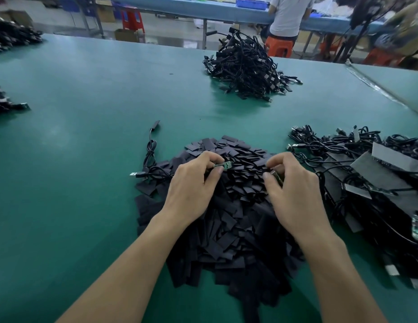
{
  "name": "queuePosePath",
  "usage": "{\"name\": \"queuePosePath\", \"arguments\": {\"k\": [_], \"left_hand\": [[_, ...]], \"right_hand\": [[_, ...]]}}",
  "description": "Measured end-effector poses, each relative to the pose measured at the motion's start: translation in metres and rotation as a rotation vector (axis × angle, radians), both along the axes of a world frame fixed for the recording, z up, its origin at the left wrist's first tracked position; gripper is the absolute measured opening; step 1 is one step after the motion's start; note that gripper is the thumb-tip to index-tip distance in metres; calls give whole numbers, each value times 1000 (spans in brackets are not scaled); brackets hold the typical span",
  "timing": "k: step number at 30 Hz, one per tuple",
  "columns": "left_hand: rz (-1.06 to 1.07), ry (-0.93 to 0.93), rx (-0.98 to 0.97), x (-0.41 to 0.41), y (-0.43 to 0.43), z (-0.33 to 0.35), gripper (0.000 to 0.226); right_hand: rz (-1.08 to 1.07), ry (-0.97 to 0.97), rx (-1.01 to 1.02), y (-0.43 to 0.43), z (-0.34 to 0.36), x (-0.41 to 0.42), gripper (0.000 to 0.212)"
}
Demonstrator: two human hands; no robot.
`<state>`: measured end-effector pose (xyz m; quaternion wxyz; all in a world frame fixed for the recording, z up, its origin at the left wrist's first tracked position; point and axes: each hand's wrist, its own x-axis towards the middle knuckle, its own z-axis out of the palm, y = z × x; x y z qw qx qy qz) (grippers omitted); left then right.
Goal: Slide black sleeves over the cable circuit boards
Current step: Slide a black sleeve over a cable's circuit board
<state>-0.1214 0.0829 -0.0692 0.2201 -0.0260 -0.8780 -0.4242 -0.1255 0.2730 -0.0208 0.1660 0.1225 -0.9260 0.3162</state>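
left hand point(194, 187): thumb and forefinger pinch the circuit board point(224, 165) by its near end, other fingers curled loosely behind.
circuit board: small, green, pale contacts at the free end. It sticks out of the pinch to the right, roughly level, just above the sleeve pile point(233, 217).
right hand point(294, 194): fingertips closed narrow on a small part point(272, 172) with silvery ridges. Can't tell if it's a board or a sleeve end.
gap: board tip and the right-hand part are near each other, not touching, with bare pile showing between them.
sleeve pile: flat black rectangles heaped loose, straight under both hands and wrists, spreading toward the near table edge.
sleeve on board: none visible, green surface is bare.
cable point(150, 150): black, loosely looped, left of the pile. USB plug point(135, 174) lies on the table point(86, 113); the lead runs in under the left hand. Can't tell if it joins the held board.
right heap point(357, 145): tangled black cables with flat grey strips point(387, 157) on top, just right of the right hand.
far heap point(247, 68): black cables piled well apart, toward the far side.
table: green mat.
background: a person seated on an orange stool point(279, 46) at a blue bench.
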Motion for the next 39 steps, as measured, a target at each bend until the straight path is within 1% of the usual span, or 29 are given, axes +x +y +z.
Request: {"name": "queuePosePath", "arguments": {"k": [2, 5, 8, 10, 13, 14, 16, 17, 18, 19, 21, 22, 23, 25, 32, 39], "left_hand": [[-1, 27, 32, 0, -1, -1, 13], [4, 139, 120, 2, -1, 2, 13], [26, 320, 133, 5, -2, 10, 14], [40, 386, 163, 6, -3, 15, 13], [48, 336, 227, 5, -4, 16, 11], [47, 305, 253, 5, -3, 15, 12], [32, 246, 301, 6, -2, 13, 12], [21, 217, 313, 6, -1, 12, 12], [10, 188, 316, 7, 0, 11, 13], [1, 160, 311, 7, 1, 9, 14], [-15, 105, 297, 8, 2, 7, 16], [-24, 80, 296, 8, 2, 6, 16], [-35, 60, 301, 8, 2, 6, 16], [-59, 33, 319, 9, 1, 6, 14], [-195, -20, 446, 11, 0, 8, 14], [-285, -7, 516, 12, -2, 13, 19]], "right_hand": [[87, 1, -127, -3, 2, 1, 23], [211, -41, -395, -6, 6, 2, 26], [319, -122, -813, -5, 13, 3, 29], [356, -269, -1041, -4, 17, 2, 24], [392, -503, -1230, -1, 16, 0, 12], [399, -557, -1290, 0, 15, -2, 11], [412, -612, -1423, -1, 13, -3, 14], [408, -608, -1459, -2, 11, -3, 13], [386, -573, -1442, -5, 8, -4, 11], [338, -516, -1365, -8, 5, -4, 11], [217, -372, -1108, -13, -4, -4, 19], [190, -315, -990, -14, -8, -5, 24], [189, -284, -904, -15, -11, -6, 27], [202, -268, -799, -16, -16, -7, 31], [330, -230, -669, -21, -21, -4, 27], [374, -184, -629, -21, -21, -4, 28]]}}
